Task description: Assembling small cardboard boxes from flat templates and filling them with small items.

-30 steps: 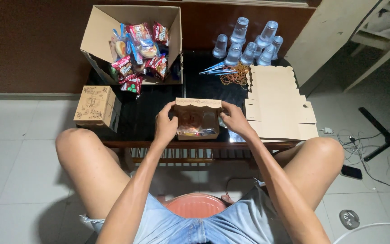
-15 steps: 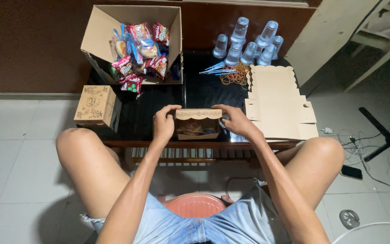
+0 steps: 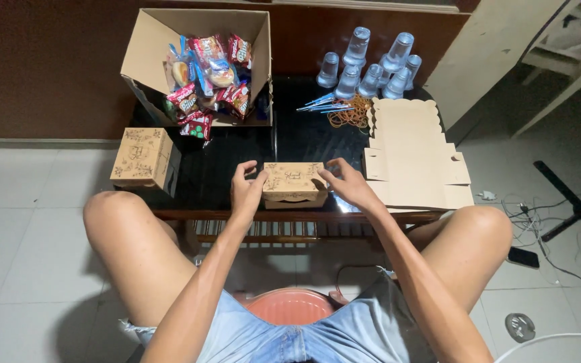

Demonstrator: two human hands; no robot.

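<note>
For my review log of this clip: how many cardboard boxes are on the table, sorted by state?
Closed small printed boxes: 2, one between the left hand and right hand, one at the table's left edge.
Open large carton of snack packets: 1.
Flat unfolded box blanks: 1 stack; sheets in it cannot be counted.
Total: 4.

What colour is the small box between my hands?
The small box is tan kraft brown with dark printed decoration on its lid, seen in the head view.
</note>
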